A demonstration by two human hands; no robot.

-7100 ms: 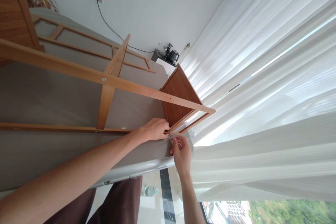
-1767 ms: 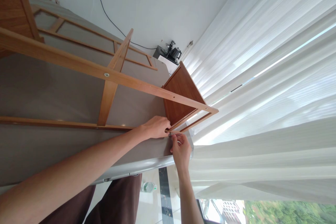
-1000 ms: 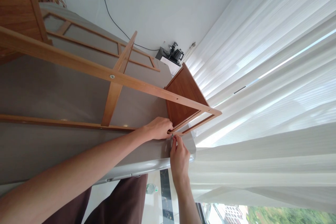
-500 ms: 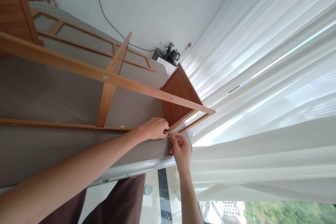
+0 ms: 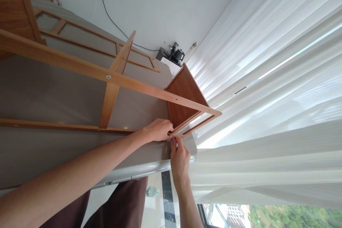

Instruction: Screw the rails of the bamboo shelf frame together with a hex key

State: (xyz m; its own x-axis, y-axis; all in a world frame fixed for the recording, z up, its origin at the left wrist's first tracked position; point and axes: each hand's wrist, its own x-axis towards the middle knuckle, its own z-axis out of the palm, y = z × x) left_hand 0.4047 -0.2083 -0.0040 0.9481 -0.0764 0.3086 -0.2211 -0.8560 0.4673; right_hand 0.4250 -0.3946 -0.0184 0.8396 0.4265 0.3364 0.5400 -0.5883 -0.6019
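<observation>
A wooden frame [image 5: 144, 86] stands on the grey surface, with a crosspiece [image 5: 110, 103] between its rails and a brown panel [image 5: 184, 91] at its right end. My left hand [image 5: 160, 130] is closed around the lower rail near the corner by that panel. Just below and right of it, my right hand [image 5: 180, 155] pinches a thin metal hex key at the same corner. Only a small dark bit of the key shows above my fingertips; the rest is hidden. A round metal bolt head [image 5: 108, 77] shows in the upper rail, with a small hole farther right.
Another ladder-like wooden frame [image 5: 91, 41] lies farther back, near a wooden panel [image 5: 16, 10] at upper left. A black kettle [image 5: 178, 55] stands on a small cabinet by the wall. White curtains [image 5: 256, 114] hang at right. A plastic bottle [image 5: 151, 191] is on the floor.
My right hand has turned at the wrist and shifted slightly left, its fingers now pointing up to the corner. My left hand keeps its hold on the rail.
</observation>
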